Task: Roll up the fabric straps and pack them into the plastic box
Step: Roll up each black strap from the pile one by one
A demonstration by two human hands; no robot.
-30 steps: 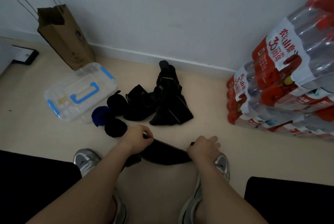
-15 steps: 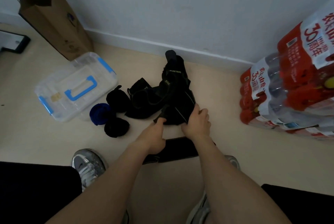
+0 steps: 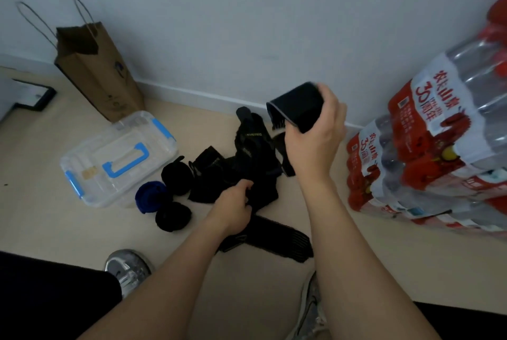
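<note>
Fingers of the right hand [image 3: 315, 145] are curling round the end of a black strap [image 3: 296, 105], thumb underneath, and are holding it up in the air in front of the wall, with the rest of it hanging down towards the floor [image 3: 343, 271]. The left hand [image 3: 233, 208] is reaching low, its fingers bunching into the near edge of a heap of black straps [image 3: 247, 158] lying on the floor close to the wall. A flat black strap [image 3: 274, 241] is lying just behind that hand, near the person's shoes [image 3: 127, 268]. The plastic box [image 3: 118, 158], clear with a blue handle and blue latches, is sitting lid on at the left of the heap. Three rolled straps are resting between box and heap: a black roll [image 3: 175, 175], a blue roll [image 3: 150, 195] touching the box, and another black roll [image 3: 172, 216]. A brown paper bag [image 3: 101, 79] is leaning at the wall behind the box, and packs of bottled water [image 3: 425, 161] are stacking up along the right.
</note>
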